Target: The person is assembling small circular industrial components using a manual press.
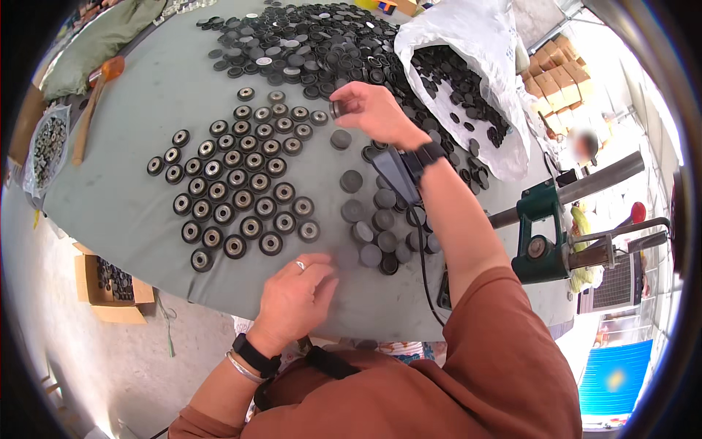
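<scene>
My right hand (373, 113) pinches a small black round piece (336, 109) on its edge between thumb and fingers, just above the table. Which face it has is hidden. Left of it, black wheels with metal ring centres (237, 178) lie flat in loose rows. My left hand (295, 296) hovers at the table's near edge, below these wheels. Its fingers are loosely bent, a little blurred and apart from the thumb, with nothing seen in them. Several plain dark discs (354, 211) lie between my two hands, one of them alone (341, 139) beneath the right hand.
A big heap of black discs (314, 44) covers the far table, beside a white sack (468, 29) spilling more. A green metal press (537, 230) stands at right, near a black cable (423, 271). An orange-headed mallet (91, 110) lies left. An open carton (113, 293) sits on the floor.
</scene>
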The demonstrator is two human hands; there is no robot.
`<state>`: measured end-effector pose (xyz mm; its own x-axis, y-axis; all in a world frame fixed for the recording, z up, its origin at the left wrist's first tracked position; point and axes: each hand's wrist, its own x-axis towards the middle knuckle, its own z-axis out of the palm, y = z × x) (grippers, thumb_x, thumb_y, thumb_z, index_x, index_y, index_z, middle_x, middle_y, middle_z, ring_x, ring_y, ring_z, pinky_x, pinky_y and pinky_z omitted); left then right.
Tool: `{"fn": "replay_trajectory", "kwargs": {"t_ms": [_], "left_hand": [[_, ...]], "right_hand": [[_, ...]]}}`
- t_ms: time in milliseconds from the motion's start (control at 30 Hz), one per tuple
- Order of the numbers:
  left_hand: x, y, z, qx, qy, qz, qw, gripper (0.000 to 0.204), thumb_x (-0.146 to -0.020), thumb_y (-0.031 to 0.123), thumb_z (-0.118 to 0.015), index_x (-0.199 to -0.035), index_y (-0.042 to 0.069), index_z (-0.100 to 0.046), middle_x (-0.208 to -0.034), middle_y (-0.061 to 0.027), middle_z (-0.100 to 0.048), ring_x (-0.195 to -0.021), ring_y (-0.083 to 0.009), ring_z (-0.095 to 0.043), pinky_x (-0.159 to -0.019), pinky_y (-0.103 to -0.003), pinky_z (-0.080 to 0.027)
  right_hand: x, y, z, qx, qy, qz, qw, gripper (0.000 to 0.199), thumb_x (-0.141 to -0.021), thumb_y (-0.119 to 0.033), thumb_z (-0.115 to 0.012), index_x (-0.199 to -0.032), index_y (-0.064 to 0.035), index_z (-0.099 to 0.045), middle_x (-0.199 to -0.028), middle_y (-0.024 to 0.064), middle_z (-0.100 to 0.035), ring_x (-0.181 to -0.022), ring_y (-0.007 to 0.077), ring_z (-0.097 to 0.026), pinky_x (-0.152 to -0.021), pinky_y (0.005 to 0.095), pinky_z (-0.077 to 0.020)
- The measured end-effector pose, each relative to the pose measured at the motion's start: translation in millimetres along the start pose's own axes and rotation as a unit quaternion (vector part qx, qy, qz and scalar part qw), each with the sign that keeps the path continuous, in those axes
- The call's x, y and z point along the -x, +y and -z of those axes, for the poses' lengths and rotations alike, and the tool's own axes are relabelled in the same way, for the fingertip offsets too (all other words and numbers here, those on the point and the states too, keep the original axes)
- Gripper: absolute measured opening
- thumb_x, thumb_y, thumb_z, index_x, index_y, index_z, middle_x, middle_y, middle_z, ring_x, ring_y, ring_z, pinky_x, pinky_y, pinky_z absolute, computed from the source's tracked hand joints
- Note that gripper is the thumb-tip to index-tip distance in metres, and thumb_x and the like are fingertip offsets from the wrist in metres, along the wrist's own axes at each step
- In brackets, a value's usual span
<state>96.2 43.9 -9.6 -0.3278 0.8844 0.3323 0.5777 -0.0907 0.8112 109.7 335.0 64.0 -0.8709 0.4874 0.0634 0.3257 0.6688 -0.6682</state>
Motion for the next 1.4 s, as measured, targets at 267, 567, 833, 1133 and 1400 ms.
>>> {"fn": "replay_trajectory", "kwargs": {"t_ms": [267,567,833,1133,1400], "left_hand": [[1.9,-2.5,-2.1,-0.002,0.011,-0.008,1.0,0.015,-0.074,0.001,-0.07,-0.086,0.002,-0.061,-0.098,-0.0076,-0.064,-0.061,-0.0162,-0.063,-0.054,-0.027,-0.053],[1.1,-0.4,-0.9,-0.015,-0.008,0.01,1.0,0.013,-0.074,0.0,-0.069,-0.086,0.0,-0.062,-0.099,-0.0096,-0.064,-0.06,-0.016,-0.062,-0.055,-0.025,-0.052],[-2.1,0.3,-1.3,-0.01,-0.005,0.009,1.0,0.013,-0.074,-0.001,-0.069,-0.086,0.001,-0.063,-0.098,-0.0089,-0.064,-0.059,-0.0151,-0.06,-0.053,-0.025,-0.05],[-1.8,-0.3,-0.7,-0.006,-0.003,0.014,1.0,0.014,-0.074,-0.001,-0.069,-0.086,0.001,-0.063,-0.098,-0.0085,-0.064,-0.059,-0.0153,-0.06,-0.053,-0.025,-0.051],[-0.5,-0.2,0.4,-0.001,-0.003,0.012,1.0,0.015,-0.074,-0.001,-0.069,-0.087,0.001,-0.062,-0.098,-0.0086,-0.064,-0.062,-0.0161,-0.062,-0.053,-0.025,-0.051]], "right_hand": [[39.6,-29.6,-5.7,-0.167,0.003,0.057,0.984,0.033,-0.074,0.006,-0.067,-0.106,-0.0012,-0.059,-0.091,0.0003,-0.06,-0.081,0.0088,-0.058,-0.069,0.0244,-0.049],[58.6,8.4,-21.9,0.164,-0.012,0.132,0.978,0.037,-0.068,-0.02,-0.073,-0.099,-0.0023,-0.065,-0.078,0.0115,-0.062,-0.067,0.023,-0.059,-0.063,0.0324,-0.0494],[-18.8,67.7,28.4,0.255,0.059,0.023,0.965,0.033,-0.076,-0.02,-0.07,-0.107,-0.0077,-0.066,-0.086,0.0139,-0.063,-0.08,0.0273,-0.062,-0.072,0.0351,-0.0501],[-53.3,71.0,9.9,0.231,-0.01,0.017,0.973,0.037,-0.079,-0.017,-0.069,-0.112,-0.0032,-0.061,-0.1,0.0129,-0.06,-0.092,0.0259,-0.059,-0.083,0.0351,-0.0477],[-18.7,66.7,11.1,-0.52,-0.163,-0.053,0.837,0.025,-0.09,-0.011,-0.058,-0.112,0.0011,-0.055,-0.104,0.0084,-0.062,-0.088,0.0148,-0.059,-0.076,0.0291,-0.048]]}}
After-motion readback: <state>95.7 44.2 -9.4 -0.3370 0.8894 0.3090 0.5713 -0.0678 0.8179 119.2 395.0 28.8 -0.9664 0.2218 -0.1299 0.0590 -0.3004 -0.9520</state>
